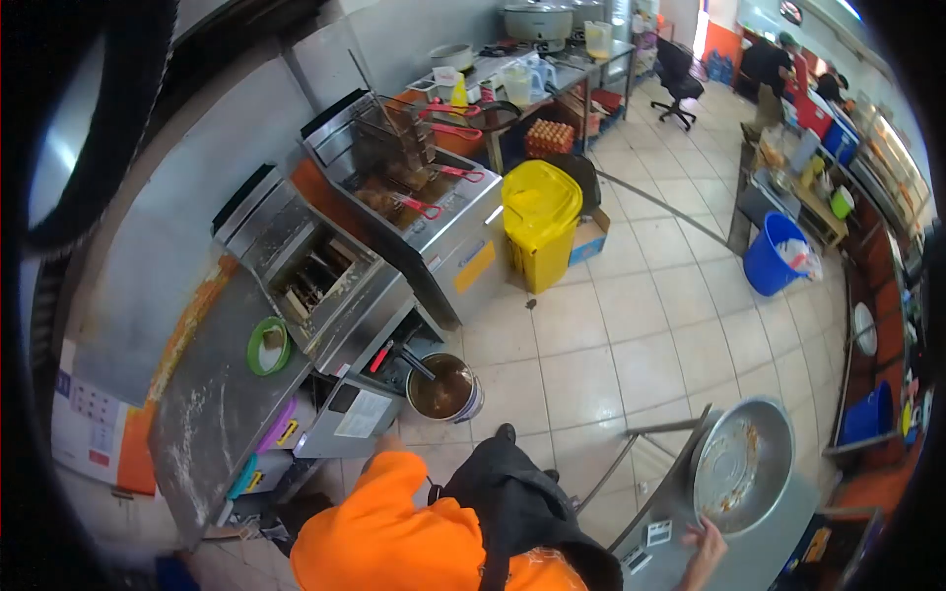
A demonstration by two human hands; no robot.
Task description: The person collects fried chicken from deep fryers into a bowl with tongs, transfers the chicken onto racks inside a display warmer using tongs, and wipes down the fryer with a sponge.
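Observation:
My right hand is at the near rim of a wide metal basin, its fingers stretched out and apart. I cannot tell whether the fingertips touch the rim. Brownish food scraps lie inside the basin, which rests on a grey table. My left hand shows only in part beyond the orange sleeve, close to the open fryer cabinet door; its fingers are hidden. Beside it on the floor stands a bucket of brown liquid, below the fryer's dark drain pipe.
An emptied-looking fryer adjoins another fryer with red-handled baskets. A green bowl sits on the left counter. Further off are a yellow bin, a blue bucket, an office chair and a person.

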